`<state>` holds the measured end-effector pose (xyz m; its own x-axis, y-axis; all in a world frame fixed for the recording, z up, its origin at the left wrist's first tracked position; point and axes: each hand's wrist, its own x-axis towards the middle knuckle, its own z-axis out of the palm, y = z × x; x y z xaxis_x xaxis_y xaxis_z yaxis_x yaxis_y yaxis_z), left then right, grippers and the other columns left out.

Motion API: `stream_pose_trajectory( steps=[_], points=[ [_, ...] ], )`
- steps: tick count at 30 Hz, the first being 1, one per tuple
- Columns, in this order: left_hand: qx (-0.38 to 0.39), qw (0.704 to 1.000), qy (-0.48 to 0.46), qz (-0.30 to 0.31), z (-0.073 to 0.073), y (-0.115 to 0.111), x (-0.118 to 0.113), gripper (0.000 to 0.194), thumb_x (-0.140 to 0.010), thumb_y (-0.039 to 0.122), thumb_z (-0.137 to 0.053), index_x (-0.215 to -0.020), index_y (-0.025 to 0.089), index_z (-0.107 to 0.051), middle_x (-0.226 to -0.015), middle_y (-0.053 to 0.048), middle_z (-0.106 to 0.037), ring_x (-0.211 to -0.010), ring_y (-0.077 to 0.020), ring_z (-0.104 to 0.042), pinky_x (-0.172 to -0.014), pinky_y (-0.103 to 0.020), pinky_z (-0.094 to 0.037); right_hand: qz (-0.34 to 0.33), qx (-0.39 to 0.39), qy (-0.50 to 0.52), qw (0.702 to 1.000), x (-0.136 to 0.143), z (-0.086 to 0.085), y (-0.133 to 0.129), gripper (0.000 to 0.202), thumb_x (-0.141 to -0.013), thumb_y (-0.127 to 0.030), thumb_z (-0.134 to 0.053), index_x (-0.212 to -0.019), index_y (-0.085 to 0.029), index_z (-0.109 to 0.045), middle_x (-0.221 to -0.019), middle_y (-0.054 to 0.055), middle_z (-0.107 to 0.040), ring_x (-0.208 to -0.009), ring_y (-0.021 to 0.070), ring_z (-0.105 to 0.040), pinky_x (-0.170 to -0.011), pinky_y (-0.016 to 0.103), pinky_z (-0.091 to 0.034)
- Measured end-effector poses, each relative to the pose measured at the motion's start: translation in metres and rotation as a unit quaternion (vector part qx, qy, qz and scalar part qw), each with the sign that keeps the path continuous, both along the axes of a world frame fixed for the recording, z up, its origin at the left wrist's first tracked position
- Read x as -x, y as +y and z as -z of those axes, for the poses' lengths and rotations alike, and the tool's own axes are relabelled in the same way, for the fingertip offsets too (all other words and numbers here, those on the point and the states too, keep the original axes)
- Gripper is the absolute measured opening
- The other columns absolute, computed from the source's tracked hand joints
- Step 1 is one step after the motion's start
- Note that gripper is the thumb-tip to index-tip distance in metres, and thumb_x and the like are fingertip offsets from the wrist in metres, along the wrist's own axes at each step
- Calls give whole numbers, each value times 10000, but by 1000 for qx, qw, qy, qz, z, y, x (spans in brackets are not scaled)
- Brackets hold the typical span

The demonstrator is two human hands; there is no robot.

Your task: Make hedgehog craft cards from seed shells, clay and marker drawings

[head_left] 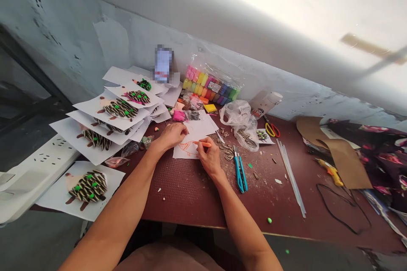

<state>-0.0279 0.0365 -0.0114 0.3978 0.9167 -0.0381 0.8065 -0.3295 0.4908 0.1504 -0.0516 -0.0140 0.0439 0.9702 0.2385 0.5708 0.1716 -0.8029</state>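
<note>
Lying mid-frame, the paper [186, 150] is touched by the half-open left hand [173, 135], an orange pen [205, 144] gripped by the curled right hand [209, 157].

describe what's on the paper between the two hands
Orange lines are drawn on the paper. The right hand, holding an orange pen, covers part of it; anything there is hidden.

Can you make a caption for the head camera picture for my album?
Right hand holding an orange pen over orange lines on white paper, seed-covered pictures piled to the left.
</note>
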Motion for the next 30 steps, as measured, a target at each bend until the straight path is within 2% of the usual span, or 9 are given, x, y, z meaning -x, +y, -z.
stream_pose_trajectory(
  steps=[30],
  points=[
    [3,1000,3,3,0,1,1,311,-824,135,-551,-1002,189,-799,-1036,-84,-789,-978,-238,-716,-878,-304,-529,-1,-3,24,1000,1,-3,0,207,-875,-362,-506,-737,-226,-579,-691,21,-675,-592,155,-606,-592,258,-444]
  ],
)
